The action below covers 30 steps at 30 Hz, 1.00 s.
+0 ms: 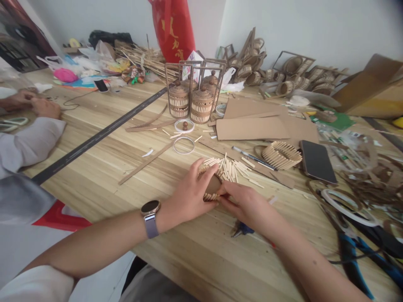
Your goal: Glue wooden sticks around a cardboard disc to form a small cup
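Observation:
My left hand [192, 193], below a watch, curls around a small round cardboard basket [214, 184] ringed with short wooden sticks. At the basket's right rim, my right hand [234, 199] pinches with thumb and fingers; whatever lies between the fingertips is hidden. A pile of short wooden sticks [234, 167] spreads just behind the basket. Partly covered by my right forearm, a dark blue tool with a metal tip [242, 229] lies on the table. Farther right stands a ring of wooden sticks [281, 155], next to a black phone [318, 161].
Several lidded miniature baskets in frames [201, 105] stand behind my hands. Cardboard sheets [252, 128], a pen [252, 157] and tape rolls [184, 145] lie around. Blue-handled pliers [352, 260] are at right. A long black strip [103, 136] crosses the left; another person's hands [45, 107] are beyond it.

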Motion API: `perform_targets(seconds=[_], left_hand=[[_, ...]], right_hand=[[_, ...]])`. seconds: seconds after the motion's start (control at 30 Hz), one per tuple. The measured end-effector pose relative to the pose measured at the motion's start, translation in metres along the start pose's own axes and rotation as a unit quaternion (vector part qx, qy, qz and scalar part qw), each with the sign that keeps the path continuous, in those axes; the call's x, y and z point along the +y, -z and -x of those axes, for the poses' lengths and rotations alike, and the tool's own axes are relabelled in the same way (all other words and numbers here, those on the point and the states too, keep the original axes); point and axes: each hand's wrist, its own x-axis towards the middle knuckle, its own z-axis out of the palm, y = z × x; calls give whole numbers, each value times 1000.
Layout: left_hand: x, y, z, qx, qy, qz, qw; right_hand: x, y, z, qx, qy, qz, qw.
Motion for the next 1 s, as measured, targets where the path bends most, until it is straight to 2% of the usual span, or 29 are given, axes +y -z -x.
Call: perform_targets(seconds=[0.43, 0.53, 0.67, 0.83, 0.9, 1.0], left_hand=[[6, -3, 1, 8, 30, -6, 1000], [6, -3, 1, 12, 42, 0, 999], [7, -1, 1, 7, 51, 3, 999], [8, 2, 1, -3, 52, 17, 999], [8, 3, 1, -6, 52, 22, 998], [8, 3, 1, -3, 53, 29, 998]], right_hand=[[-4, -1, -1, 2, -24, 14, 1000], [-7, 8, 0, 24, -24, 17, 999], [-6, 31, 13, 72, -71, 33, 994], [21, 53, 58, 15, -176, 70, 982], [34, 56, 77, -50, -207, 55, 976], [47, 54, 95, -86, -225, 22, 970]])
